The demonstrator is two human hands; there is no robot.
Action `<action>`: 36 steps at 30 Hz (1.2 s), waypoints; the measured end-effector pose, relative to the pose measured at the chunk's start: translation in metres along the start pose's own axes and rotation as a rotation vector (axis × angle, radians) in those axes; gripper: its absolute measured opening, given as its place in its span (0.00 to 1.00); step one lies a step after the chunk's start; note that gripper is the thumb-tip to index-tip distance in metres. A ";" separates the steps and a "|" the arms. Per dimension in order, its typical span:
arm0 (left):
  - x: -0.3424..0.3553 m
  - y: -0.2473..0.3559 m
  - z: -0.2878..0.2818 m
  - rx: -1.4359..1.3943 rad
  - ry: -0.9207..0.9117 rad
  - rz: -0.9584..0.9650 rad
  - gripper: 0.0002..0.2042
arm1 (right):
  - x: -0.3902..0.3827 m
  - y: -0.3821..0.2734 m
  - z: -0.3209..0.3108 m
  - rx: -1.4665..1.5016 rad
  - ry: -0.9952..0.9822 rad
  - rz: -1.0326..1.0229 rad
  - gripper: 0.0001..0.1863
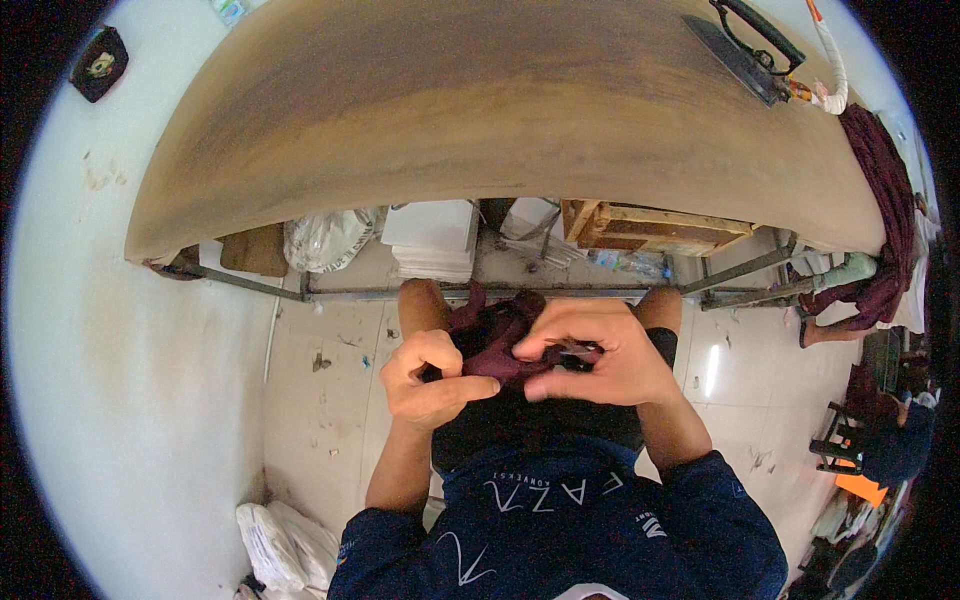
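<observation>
A piece of maroon cloth (492, 362) is bunched over my lap, between my two hands. My left hand (428, 380) pinches its left side, the thumb pointing right along the cloth and the fingers curled. On the other side my right hand (610, 350) curves around a small dark object (575, 356) with a shiny glint, close against the cloth. Its kind is hard to make out, since the fingers cover part of it and the right fingertips are blurred. More of the cloth hangs between my knees.
Ahead stands a wide brown-covered table (450, 120) with a black iron (745, 55) at its far right. Below it are a white stack (430, 240), a plastic bag (328, 240) and a wooden crate (650, 228). Maroon fabric (880, 180) drapes at right; another person (895, 445) sits beyond. White sacks (285, 545) lie lower left.
</observation>
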State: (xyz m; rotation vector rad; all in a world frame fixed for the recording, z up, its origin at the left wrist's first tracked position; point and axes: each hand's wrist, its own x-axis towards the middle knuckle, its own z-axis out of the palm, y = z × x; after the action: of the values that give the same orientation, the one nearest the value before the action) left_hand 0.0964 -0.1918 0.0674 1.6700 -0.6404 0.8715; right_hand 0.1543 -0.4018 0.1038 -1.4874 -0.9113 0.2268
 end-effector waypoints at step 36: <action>0.019 0.016 0.019 0.357 0.059 -0.108 0.13 | -0.008 -0.025 0.018 -0.588 0.440 -0.097 0.13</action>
State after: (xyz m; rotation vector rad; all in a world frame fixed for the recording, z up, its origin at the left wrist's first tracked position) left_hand 0.0995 -0.2135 0.0897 1.9688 -0.3635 0.9944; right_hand 0.1280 -0.3968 0.1210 -1.9193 -0.7130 -0.4662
